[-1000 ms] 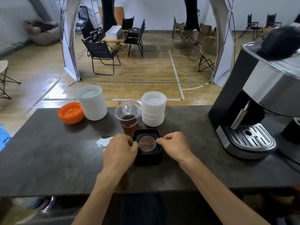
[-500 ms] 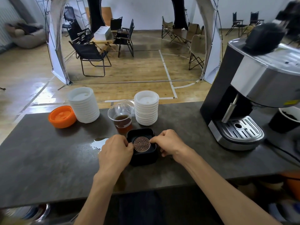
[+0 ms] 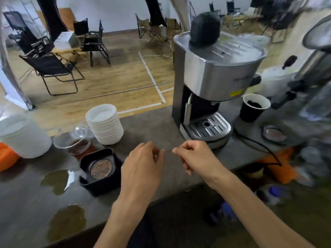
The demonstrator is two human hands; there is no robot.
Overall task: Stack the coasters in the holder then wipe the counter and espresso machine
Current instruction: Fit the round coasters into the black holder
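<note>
A black square coaster holder [image 3: 100, 183] stands on the dark counter [image 3: 152, 126], with a round patterned coaster [image 3: 100, 168] lying on top inside it. My left hand [image 3: 143, 169] hovers just right of the holder, fingers loosely curled and holding nothing. My right hand [image 3: 195, 156] floats further right, in front of the espresso machine [image 3: 211, 83], fingers also loosely curled and empty. Brown spills [image 3: 55, 181] lie on the counter left of and in front of the holder.
A clear cup of dark liquid [image 3: 75, 144] stands behind the holder, between two stacks of white lids [image 3: 104, 124] [image 3: 23, 136]. An orange lid [image 3: 7, 158] is far left. A black paper cup [image 3: 253, 107] and a power cable [image 3: 259, 145] lie right of the machine.
Both hands have let go of the holder and moved right, away from it. The view has swung right, bringing more of the espresso machine and the counter's right side in.
</note>
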